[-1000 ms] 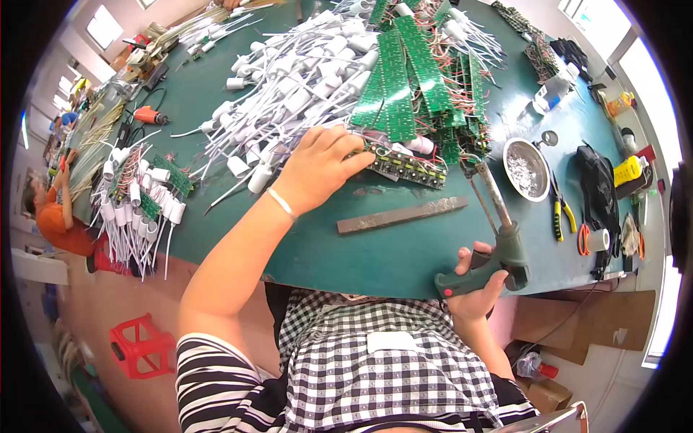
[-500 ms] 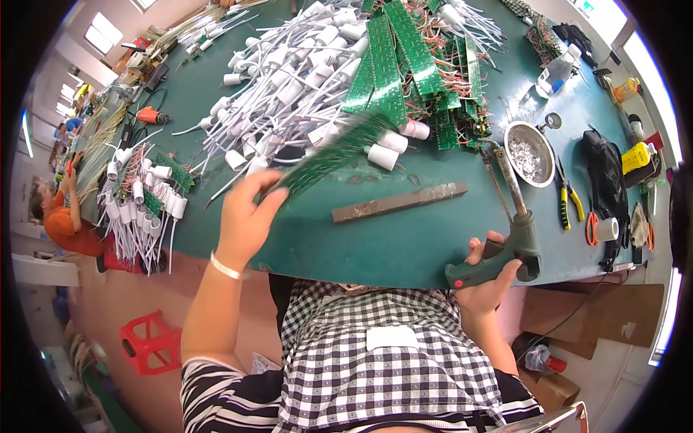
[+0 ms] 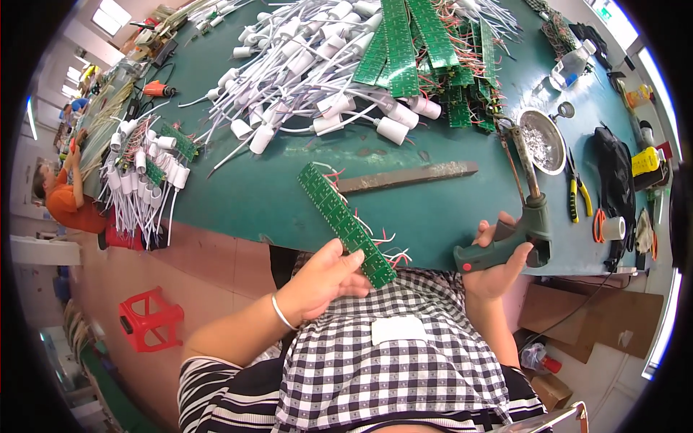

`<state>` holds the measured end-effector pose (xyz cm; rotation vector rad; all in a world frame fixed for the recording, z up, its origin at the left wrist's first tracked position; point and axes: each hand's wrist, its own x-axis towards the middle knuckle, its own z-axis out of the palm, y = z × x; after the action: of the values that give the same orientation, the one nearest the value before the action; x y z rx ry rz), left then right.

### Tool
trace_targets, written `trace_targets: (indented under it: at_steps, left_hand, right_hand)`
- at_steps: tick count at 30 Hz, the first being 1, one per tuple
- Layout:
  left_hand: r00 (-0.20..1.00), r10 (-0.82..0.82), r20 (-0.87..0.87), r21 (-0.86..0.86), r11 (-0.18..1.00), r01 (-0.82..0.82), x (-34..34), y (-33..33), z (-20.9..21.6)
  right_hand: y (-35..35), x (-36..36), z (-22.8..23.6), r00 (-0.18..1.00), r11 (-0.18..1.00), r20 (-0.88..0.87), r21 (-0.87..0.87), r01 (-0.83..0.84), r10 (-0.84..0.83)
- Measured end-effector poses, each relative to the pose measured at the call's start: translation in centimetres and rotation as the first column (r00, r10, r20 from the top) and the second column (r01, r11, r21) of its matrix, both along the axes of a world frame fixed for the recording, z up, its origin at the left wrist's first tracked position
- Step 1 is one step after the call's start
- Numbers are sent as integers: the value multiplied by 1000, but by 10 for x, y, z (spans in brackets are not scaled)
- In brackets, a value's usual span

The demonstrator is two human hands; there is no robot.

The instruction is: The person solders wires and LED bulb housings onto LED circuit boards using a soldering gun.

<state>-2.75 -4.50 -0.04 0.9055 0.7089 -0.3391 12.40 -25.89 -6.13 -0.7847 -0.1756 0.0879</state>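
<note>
My left hand (image 3: 328, 281) pinches a long green circuit board strip (image 3: 343, 224) near its lower end, over the table's front edge. Short red and white wires stick out along the strip's right side. Its upper end lies close to a dark, worn bar (image 3: 408, 177) resting on the table. In my right hand (image 3: 498, 263) is a green soldering gun (image 3: 509, 242), its handle lying across the palm with the fingers curled about it. The gun's metal barrel (image 3: 523, 162) points up toward a round metal bowl (image 3: 541, 141) holding silvery bits.
White cylindrical sockets with cables (image 3: 289, 72) are heaped at the back. Stacked green boards (image 3: 397, 50) lie beside them. A smaller socket bundle (image 3: 144, 177) hangs at the left edge. Pliers (image 3: 577, 191), a white roll (image 3: 613, 229) and a bottle (image 3: 570, 66) lie right. Another person (image 3: 68, 195) sits far left.
My left hand has brought the circuit board strip down and toward me, turning it so that its wires show. My right hand holds the soldering gun nearly as before.
</note>
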Motion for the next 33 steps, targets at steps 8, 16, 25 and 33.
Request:
trace_targets:
  at_steps: [8,16,25,33]
  left_hand:
    - [822,-554,128,991,43,-126,32,36,35]
    - [791,-602,-111,888,-418,-193,96,53,-10]
    - [852,-524,10,925,-319,-207,27,23,-6]
    - [657,-746,109,919,-177,-353,77,46,-39]
  right_hand:
    - [-2,-1,0,1000,1000,6,2,14,-14]
    - [3,-2,8,1000,1000,16,-16,-21,21]
    - [2,5,2,999,999,29,-16,-43,43]
    - [1,5,-1,1000,1000,-20,-4,-23,23]
